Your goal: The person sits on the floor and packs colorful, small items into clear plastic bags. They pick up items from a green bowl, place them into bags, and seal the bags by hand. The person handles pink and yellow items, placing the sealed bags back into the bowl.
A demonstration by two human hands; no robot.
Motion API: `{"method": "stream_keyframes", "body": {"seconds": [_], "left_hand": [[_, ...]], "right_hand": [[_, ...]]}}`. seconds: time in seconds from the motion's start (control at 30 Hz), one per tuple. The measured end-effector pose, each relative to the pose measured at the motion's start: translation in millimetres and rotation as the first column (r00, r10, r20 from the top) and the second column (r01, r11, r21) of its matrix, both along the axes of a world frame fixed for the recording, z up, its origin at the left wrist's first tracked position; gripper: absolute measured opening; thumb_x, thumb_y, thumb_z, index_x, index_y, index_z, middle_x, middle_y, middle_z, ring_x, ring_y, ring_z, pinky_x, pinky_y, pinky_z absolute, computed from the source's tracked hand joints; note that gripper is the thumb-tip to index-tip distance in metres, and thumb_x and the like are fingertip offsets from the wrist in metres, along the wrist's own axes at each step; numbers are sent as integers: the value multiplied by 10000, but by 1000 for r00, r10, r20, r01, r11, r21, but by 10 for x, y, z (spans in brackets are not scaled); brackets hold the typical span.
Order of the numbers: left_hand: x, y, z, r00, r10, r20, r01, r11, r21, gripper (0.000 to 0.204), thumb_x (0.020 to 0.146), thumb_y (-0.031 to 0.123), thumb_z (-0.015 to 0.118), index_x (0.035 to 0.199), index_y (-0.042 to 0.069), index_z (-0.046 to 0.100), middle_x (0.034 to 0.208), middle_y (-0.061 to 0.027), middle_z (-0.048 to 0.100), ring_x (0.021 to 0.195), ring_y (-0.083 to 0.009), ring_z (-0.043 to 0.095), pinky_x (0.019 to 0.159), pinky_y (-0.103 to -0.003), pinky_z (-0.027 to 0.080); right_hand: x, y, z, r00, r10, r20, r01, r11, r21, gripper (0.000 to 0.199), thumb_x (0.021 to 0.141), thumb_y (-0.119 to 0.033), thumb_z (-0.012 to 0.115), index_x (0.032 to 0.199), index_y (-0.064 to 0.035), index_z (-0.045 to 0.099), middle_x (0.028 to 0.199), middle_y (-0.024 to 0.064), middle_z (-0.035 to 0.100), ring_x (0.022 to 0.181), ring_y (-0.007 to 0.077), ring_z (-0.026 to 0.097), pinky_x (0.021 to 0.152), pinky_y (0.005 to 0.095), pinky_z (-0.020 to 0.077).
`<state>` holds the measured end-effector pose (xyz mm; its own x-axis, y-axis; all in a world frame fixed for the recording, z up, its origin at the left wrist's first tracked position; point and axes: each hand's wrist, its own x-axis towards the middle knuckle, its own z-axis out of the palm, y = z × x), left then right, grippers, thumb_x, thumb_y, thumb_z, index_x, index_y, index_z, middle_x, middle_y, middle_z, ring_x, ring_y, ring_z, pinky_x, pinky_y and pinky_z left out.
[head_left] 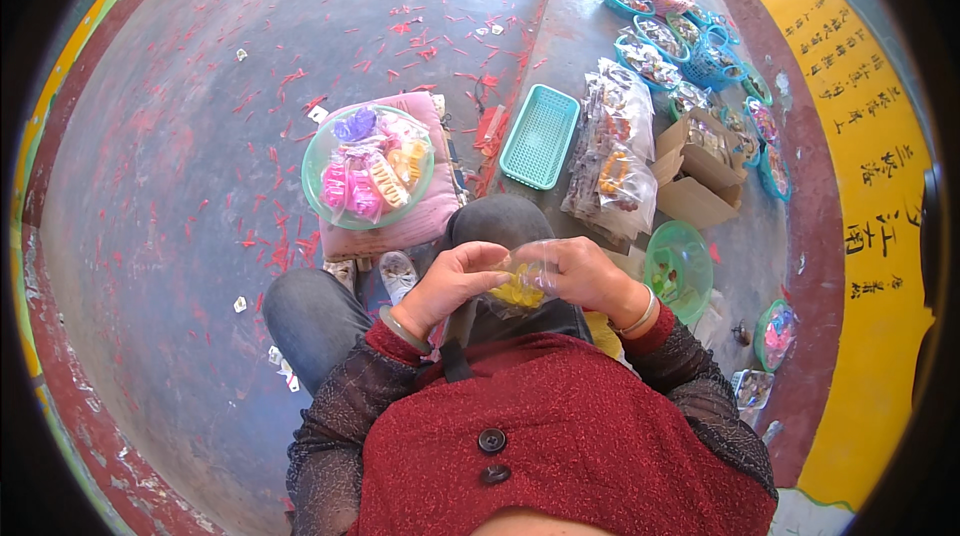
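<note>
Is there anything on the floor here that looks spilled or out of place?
Yes. Small red scraps and a few white bits lie scattered over the grey floor, thickest beside the pink cushion. They look like litter.

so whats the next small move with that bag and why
Probably press the bag's mouth shut. Both hands, left hand and right hand, pinch the small clear bag over the lap, and yellow pieces already sit inside it. Packed bags fill the green bowl nearby.

both hands (520, 281) holding clear packet (517, 288)
</note>
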<state>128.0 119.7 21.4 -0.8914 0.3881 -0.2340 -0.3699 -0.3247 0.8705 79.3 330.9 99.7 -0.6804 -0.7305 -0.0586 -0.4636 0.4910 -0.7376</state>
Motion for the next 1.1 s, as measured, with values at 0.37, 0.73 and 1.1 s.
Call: {"method": "stream_keyframes", "body": {"seconds": [0.37,0.73,1.1], "left_hand": [[-10,-6,-49,997,-66,-33,67,997,31,403,865,50,576,1254,-28,507,1159,-56,586,1091,-126,534,980,-291,406],[-24,-14,26,984,-124,-127,147,971,190,634,773,-43,637,1347,2,370,1258,-49,509,1160,-146,501,1012,-307,393],[39,3,-27,975,155,162,-214,856,470,347,874,56,600,1205,30,499,1117,-77,593,941,-148,603,698,-259,534]], "right_hand": [[-37,-63,204,991,57,-121,-68,993,-92,242,834,-43,529,1064,-15,597,943,214,641,854,393,620,717,412,512],[-94,-71,528,980,-58,188,102,968,-231,339,868,6,489,1194,-38,567,751,55,587,636,76,564,599,263,504],[-177,111,14,955,-13,295,110,942,-317,253,801,23,618,1048,-8,663,1093,99,650,830,143,640,704,266,528]]}}
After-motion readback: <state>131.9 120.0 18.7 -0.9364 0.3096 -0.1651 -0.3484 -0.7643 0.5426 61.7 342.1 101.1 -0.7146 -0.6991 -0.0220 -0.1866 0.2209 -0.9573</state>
